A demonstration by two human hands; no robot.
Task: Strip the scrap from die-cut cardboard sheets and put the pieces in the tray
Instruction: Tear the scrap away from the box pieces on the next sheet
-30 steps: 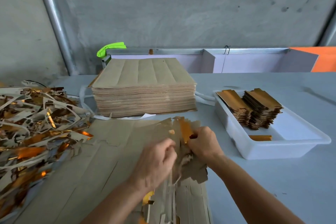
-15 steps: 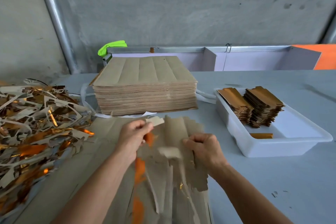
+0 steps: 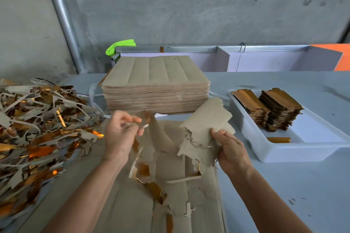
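Brown die-cut pieces (image 3: 206,125) tilted above torn sheet (image 3: 170,185); gold-faced stacks (image 3: 269,111) fill white tray (image 3: 284,152).

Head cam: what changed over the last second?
The right hand has lifted a bundle of die-cut pieces off the sheet, up and right toward the tray. The left hand has swung left, pulling a scrap strip away. The sheet stack, scrap pile and the tray's piles stayed put.
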